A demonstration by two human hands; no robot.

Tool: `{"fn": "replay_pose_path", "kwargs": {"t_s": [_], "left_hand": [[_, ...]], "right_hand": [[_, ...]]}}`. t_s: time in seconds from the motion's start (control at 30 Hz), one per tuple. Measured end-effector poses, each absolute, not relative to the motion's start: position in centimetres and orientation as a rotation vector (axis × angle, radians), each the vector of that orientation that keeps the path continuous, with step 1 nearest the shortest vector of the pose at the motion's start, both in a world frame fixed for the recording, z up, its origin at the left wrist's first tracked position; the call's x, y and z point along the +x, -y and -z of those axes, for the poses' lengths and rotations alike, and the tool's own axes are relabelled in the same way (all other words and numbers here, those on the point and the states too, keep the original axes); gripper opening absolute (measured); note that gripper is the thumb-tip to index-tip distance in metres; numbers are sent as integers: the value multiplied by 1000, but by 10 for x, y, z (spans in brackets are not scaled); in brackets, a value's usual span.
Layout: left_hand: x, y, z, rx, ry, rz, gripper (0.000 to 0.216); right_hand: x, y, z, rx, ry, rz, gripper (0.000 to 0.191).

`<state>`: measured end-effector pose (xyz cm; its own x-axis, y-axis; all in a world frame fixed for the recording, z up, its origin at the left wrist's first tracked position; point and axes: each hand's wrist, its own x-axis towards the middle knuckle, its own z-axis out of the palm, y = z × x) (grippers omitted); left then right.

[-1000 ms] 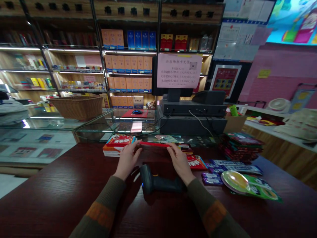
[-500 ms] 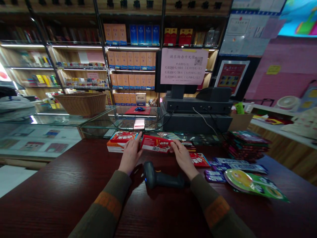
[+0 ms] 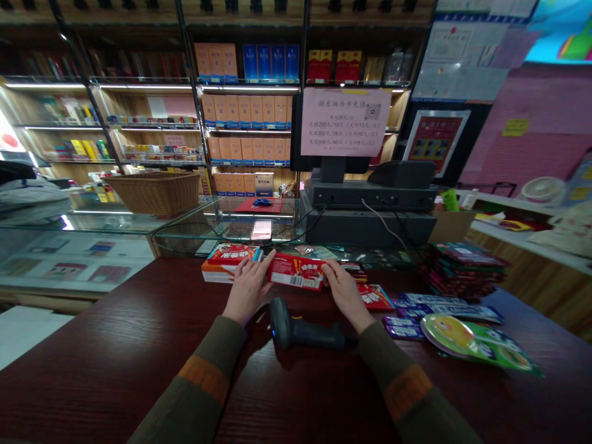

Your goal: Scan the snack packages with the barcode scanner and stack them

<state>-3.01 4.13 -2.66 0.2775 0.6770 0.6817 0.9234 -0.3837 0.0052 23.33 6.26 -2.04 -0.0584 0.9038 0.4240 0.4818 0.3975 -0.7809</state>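
My left hand [image 3: 247, 288] and my right hand [image 3: 345, 291] grip the two ends of a flat red box [image 3: 296, 272], held a little above the dark wooden counter [image 3: 106, 357] with its printed face tilted toward me. Just below the box a black handheld barcode scanner [image 3: 298, 328] lies on the counter between my wrists. A stack of like red boxes [image 3: 226, 260] sits to the left of my left hand. Another red packet [image 3: 372, 296] lies flat beside my right hand.
Purple and blue candy packs [image 3: 416, 314] and a round green packet [image 3: 457, 339] lie at the right. A stack of dark packets [image 3: 460, 262] stands behind them. A till with a screen [image 3: 365, 203], a glass case [image 3: 92, 246] and a wicker basket [image 3: 155, 191] lie beyond.
The red box, held edge-on a second ago, has been turned in both hands until its printed face shows toward me. The scanner has stayed put.
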Motion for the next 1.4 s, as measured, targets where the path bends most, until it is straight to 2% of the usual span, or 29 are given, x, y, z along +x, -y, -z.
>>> {"fn": "replay_pose_path", "kwargs": {"t_s": [0.6, 0.73, 0.87, 1.07, 1.4], "left_hand": [[-27, -32, 21, -2197, 1416, 895, 70], [-31, -34, 21, -2171, 1417, 903, 70], [-35, -35, 22, -2136, 1449, 897, 81], [-37, -34, 24, -2109, 1474, 887, 72], [-47, -32, 21, -2048, 1474, 907, 70]], "right_hand": [[233, -63, 25, -1250, 1677, -520, 47], [234, -65, 29, -1224, 1647, -603, 49], [236, -68, 37, -1153, 1640, -744, 53], [236, -63, 40, -1043, 1640, -886, 57], [243, -51, 36, -1178, 1901, -654, 57]]}}
